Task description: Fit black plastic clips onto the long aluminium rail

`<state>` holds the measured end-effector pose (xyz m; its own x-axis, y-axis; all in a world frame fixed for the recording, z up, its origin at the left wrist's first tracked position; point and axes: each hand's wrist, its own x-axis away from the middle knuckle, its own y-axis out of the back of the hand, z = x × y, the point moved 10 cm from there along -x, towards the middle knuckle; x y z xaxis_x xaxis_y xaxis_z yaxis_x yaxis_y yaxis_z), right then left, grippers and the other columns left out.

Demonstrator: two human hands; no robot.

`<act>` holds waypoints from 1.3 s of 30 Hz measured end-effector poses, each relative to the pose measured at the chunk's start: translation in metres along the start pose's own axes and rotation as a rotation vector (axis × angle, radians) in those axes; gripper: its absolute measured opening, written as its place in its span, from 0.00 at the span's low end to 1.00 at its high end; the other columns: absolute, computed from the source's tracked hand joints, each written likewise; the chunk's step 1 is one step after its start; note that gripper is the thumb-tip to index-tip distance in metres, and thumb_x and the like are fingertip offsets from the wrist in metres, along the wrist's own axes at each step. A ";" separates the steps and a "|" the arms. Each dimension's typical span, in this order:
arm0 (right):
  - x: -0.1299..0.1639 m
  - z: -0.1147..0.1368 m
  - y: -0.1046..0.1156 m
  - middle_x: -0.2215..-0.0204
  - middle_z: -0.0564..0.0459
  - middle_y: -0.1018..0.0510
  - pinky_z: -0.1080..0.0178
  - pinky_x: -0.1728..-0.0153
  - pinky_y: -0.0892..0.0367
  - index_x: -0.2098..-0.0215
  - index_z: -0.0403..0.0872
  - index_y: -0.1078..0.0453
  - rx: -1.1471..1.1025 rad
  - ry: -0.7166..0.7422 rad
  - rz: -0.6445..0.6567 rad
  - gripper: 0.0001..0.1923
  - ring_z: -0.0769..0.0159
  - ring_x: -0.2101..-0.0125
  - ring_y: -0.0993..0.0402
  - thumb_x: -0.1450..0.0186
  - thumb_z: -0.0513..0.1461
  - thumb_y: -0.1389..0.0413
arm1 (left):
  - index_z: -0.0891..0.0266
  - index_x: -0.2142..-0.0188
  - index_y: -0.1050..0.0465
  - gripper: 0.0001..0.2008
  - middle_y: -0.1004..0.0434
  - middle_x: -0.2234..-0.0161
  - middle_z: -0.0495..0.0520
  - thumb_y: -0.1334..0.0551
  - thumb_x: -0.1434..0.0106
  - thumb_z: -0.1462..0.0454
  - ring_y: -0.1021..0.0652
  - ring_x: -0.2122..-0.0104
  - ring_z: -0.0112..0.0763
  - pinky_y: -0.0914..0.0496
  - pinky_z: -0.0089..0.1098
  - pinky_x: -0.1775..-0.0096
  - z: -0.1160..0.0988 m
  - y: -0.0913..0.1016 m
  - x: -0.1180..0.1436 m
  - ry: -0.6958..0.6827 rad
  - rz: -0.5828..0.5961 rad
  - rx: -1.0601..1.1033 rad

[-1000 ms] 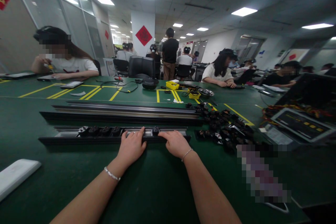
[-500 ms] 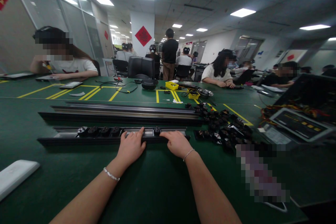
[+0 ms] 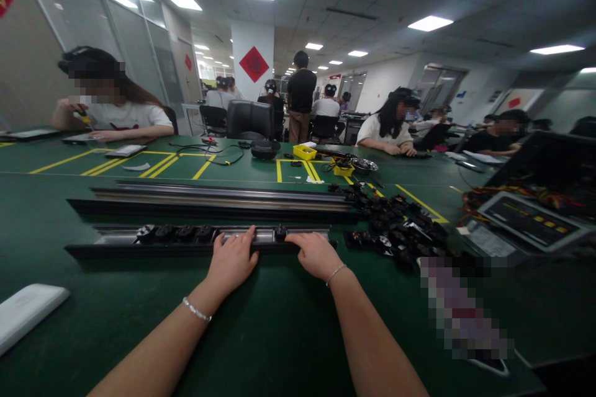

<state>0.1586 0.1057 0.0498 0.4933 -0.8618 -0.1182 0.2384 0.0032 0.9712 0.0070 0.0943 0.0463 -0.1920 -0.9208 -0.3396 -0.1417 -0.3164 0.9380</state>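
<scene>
A black-edged metal rail [image 3: 105,250] with an open silvery channel lies across the table before me. My left hand [image 3: 233,260] grips it near the middle, fingers over the channel and thumb apart against the front wall. Several black modules [image 3: 185,233] sit in the channel to the left of that hand. One more small black module [image 3: 280,233] stands in the channel between my hands. The index fingertip of my right hand [image 3: 319,254] meets its right side. The fingers of this hand are pressed together over the rail; their undersides and the thumb are hidden.
Behind lie longer black rails [image 3: 209,206]. A heap of loose black modules [image 3: 400,220] spreads to the right, near a box-shaped device with a label [image 3: 533,218] and wires. A white object [image 3: 32,313] is at left. Co-workers sit across the table.
The small black module and my right hand have shifted very slightly to the right. My left hand stays in place on the rail.
</scene>
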 end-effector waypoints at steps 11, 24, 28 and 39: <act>0.001 -0.001 0.000 0.53 0.54 0.27 0.61 0.50 0.49 0.47 0.54 0.37 -0.016 -0.005 0.018 0.26 0.65 0.53 0.35 0.42 0.31 0.55 | 0.65 0.41 0.45 0.28 0.24 0.56 0.60 0.48 0.40 0.58 0.28 0.55 0.42 0.50 0.51 0.46 0.002 -0.003 -0.001 -0.001 0.000 0.007; 0.004 -0.009 0.002 0.54 0.54 0.27 0.61 0.51 0.47 0.47 0.54 0.37 0.003 -0.036 0.029 0.26 0.65 0.54 0.34 0.42 0.31 0.56 | 0.65 0.42 0.44 0.27 0.24 0.56 0.60 0.49 0.40 0.58 0.28 0.55 0.42 0.50 0.50 0.46 0.000 -0.001 0.000 -0.006 -0.012 0.002; 0.006 -0.013 0.003 0.53 0.54 0.27 0.62 0.51 0.47 0.48 0.54 0.36 -0.012 -0.029 0.012 0.26 0.65 0.54 0.34 0.43 0.31 0.56 | 0.65 0.41 0.45 0.28 0.24 0.56 0.59 0.49 0.40 0.58 0.28 0.54 0.42 0.50 0.50 0.46 0.000 -0.002 -0.001 -0.005 -0.001 0.009; 0.007 -0.017 0.006 0.51 0.55 0.28 0.61 0.49 0.46 0.48 0.54 0.36 -0.021 -0.045 0.030 0.26 0.66 0.52 0.34 0.42 0.31 0.55 | 0.65 0.41 0.46 0.28 0.25 0.54 0.60 0.49 0.39 0.58 0.29 0.53 0.41 0.50 0.49 0.45 0.002 -0.003 0.000 0.016 0.038 0.015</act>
<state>0.1776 0.1076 0.0514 0.4628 -0.8829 -0.0794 0.2422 0.0397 0.9694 0.0055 0.0959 0.0438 -0.1822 -0.9355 -0.3026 -0.1492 -0.2779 0.9489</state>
